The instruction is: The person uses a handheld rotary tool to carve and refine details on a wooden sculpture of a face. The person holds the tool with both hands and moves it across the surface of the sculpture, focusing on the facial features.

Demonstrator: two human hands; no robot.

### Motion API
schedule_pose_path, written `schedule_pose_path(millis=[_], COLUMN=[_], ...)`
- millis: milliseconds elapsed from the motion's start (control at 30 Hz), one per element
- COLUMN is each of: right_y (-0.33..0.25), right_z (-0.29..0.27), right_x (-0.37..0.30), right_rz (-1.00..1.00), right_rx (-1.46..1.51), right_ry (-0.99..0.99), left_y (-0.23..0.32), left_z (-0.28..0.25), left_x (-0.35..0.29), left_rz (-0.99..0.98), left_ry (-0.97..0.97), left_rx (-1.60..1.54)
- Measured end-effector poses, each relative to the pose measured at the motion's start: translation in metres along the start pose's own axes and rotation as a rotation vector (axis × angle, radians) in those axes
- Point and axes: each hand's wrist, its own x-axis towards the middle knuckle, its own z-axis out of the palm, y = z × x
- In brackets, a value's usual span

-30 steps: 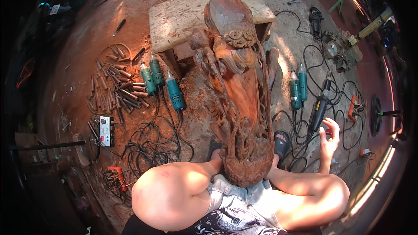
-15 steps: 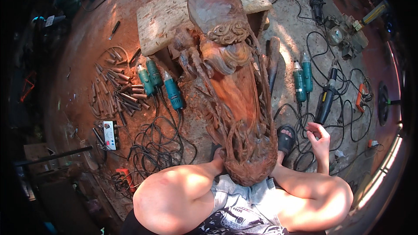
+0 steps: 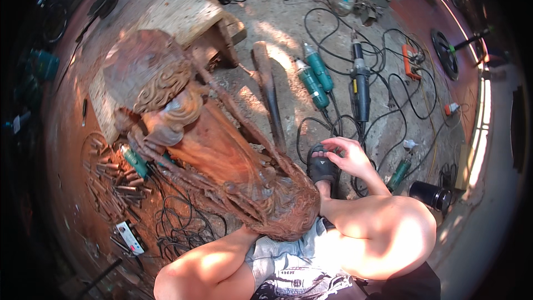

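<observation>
My right hand (image 3: 351, 157) is in the air beside my sandalled right foot (image 3: 322, 166). Its fingers are loosely bent, the thumb stands apart, and nothing shows in it. My left hand is out of view. Between my knees lies a large carved wooden sculpture (image 3: 222, 139), reddish brown, with curls and a smooth hollow middle. Its far end rests against a pale wooden block (image 3: 186, 14). Nearest to my right hand, on the floor beyond it, lie a long black straight grinder (image 3: 361, 91) and two teal die grinders (image 3: 312, 84) with pointed noses.
Tangled black cords (image 3: 336, 125) cross the floor around the tools. An orange power strip (image 3: 411, 62) lies at the right, near a black wheel (image 3: 444, 54). Chisels (image 3: 114, 178) are piled at the left by a white control box (image 3: 130, 238). A black cylinder (image 3: 430, 195) lies by my right knee.
The view has swung to the right, so the sculpture appears farther left and tilted. My right hand has come closer to my right foot, still without anything in it.
</observation>
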Motion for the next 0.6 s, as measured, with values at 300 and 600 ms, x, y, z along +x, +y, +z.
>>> schedule_pose_path(millis=[300,600], right_y=[0.066,0.101], right_z=[-0.036,-0.013], right_x=[0.036,0.170], right_rz=[0.175,0.149], right_rx=[-0.037,-0.115], right_ry=[0.120,0.440], left_y=[0.031,0.092], left_z=[-0.036,-0.070], left_x=[0.007,-0.019], left_rz=[0.025,0.263], left_ry=[0.030,0.157], left_rx=[0.059,-0.026])
